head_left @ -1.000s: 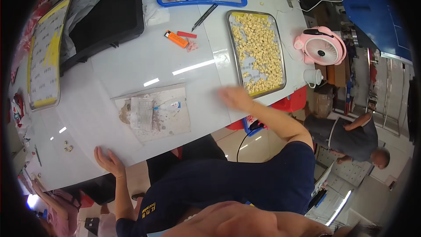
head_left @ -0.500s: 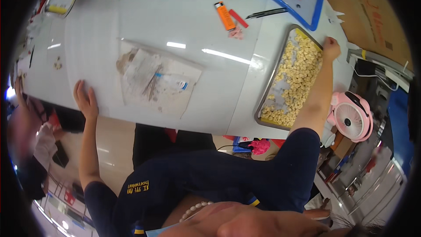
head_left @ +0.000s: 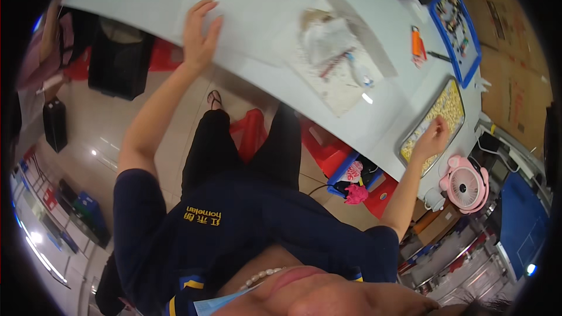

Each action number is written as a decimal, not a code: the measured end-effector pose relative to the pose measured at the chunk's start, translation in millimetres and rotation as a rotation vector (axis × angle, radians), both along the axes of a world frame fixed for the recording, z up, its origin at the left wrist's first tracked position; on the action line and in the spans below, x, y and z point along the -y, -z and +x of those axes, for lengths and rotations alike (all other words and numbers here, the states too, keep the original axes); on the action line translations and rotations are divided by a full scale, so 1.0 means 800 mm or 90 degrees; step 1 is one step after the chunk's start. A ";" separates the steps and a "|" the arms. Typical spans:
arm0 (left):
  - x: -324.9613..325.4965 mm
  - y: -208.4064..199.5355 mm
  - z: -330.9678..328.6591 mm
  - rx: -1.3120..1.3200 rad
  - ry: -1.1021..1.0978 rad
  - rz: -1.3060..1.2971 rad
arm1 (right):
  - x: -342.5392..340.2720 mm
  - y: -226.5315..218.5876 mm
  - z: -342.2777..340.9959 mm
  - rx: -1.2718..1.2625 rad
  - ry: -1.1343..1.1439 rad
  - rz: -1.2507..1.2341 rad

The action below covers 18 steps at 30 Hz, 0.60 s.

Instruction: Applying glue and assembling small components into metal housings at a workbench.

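My left hand (head_left: 202, 34) rests at the near edge of the white table (head_left: 257, 29), thumb and fingers apart, holding nothing. Over the shallow metal tray (head_left: 464, 119) on the right, my right hand (head_left: 434, 136) has its fingers curled together; anything between them is too small to make out. Many small pale-yellow pieces (head_left: 446, 105) lie in that tray. Between my hands is a stained white sheet (head_left: 339, 98), bearing a clear plastic bag (head_left: 329, 41), thin brownish sticks (head_left: 335, 65) and a small transparent item with a blue part (head_left: 364, 77).
An orange lighter (head_left: 415, 40) and black pen (head_left: 439, 56) lie near a blue-rimmed tray (head_left: 477, 61) of small parts. Right of the table are a pink fan (head_left: 465, 187), white mug (head_left: 434, 199) and cardboard box (head_left: 521, 82). Another person's arm (head_left: 51, 32) is at far left.
The whole view has swung, shifting the table up and right. My right hand has come from the tray's far right edge to over the pale pieces. My left hand stays at the table edge.
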<state>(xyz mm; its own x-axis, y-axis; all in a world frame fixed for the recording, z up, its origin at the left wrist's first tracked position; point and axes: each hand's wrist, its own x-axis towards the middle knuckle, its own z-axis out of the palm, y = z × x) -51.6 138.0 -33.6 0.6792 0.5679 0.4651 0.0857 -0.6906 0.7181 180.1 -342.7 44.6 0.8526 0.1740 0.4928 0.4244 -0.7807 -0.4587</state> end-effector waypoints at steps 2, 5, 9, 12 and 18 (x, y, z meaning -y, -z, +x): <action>-0.002 -0.007 -0.036 0.071 -0.068 -0.041 | -0.080 0.004 -0.099 -0.024 -0.090 -0.040; 0.013 0.023 -0.141 0.054 -0.100 -0.058 | -0.181 0.012 -0.259 -0.315 -0.384 -0.071; 0.083 0.135 -0.330 -0.322 -0.073 -0.299 | -0.183 0.125 -0.359 -0.644 -0.684 -0.172; 0.143 0.189 -0.422 -0.508 -0.073 -0.248 | -0.163 0.200 -0.363 -0.796 -0.561 -0.309; 0.193 0.266 -0.533 -0.301 -0.441 -0.700 | -0.123 0.289 -0.365 -0.774 -0.586 -0.437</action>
<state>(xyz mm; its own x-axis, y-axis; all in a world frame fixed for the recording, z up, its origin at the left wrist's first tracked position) -477.6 -16.6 -246.1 0.0769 0.7725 -0.6303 0.5610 0.4891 0.6679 -112.1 -244.7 -186.7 0.1532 0.6885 -0.7089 0.5025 -0.6719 -0.5440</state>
